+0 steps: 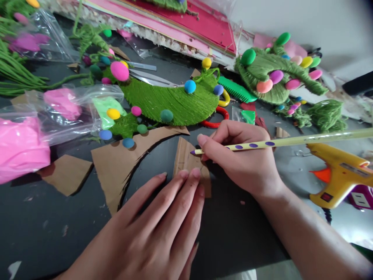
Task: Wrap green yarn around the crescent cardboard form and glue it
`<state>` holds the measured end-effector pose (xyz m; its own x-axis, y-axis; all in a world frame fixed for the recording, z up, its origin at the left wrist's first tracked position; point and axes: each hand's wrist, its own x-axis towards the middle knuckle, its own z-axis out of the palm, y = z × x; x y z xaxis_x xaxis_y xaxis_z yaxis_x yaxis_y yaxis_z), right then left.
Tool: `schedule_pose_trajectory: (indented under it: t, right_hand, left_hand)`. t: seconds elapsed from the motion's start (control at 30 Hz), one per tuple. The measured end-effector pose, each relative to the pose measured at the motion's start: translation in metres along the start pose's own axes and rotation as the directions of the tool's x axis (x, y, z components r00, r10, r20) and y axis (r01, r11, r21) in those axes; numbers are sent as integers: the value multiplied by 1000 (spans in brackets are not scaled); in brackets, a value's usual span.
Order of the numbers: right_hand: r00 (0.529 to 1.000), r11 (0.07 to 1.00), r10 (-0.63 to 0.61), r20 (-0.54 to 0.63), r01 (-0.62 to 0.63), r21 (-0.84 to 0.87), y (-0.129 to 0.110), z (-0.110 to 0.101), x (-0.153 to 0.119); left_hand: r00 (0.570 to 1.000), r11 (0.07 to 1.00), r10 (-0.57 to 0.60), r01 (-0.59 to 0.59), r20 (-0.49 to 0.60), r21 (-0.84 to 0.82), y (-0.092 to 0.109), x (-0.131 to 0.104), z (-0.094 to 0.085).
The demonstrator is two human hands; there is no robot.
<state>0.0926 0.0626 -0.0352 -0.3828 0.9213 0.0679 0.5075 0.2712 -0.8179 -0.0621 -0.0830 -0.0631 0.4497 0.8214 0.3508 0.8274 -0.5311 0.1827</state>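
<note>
My right hand pinches a pale yellow pencil with purple spots. Its dark tip is at the upper part of a small cardboard piece with faint drawn lines; whether it touches I cannot tell. Fingers stretched out, my left hand lies flat with its fingertips on the lower part of that piece. Left of it is a larger cardboard offcut with a curved cut edge. Beyond lies a crescent wrapped in green yarn, dotted with coloured balls.
A yellow glue gun lies at the right. Scissors with red and yellow handles lie partly under the crescent. Bags of pink clay sit at the left. Another yarn-wrapped shape and a green yarn bundle are at the back right.
</note>
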Motion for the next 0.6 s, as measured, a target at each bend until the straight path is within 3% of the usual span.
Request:
schedule_pose_trajectory:
  t: [0.6]
  right_hand:
    - [1000,999,-17,-13,16,-32,-1,-1,-1]
  left_hand:
    - [1000,1000,-22,22,18,-6,-1,-2,-3]
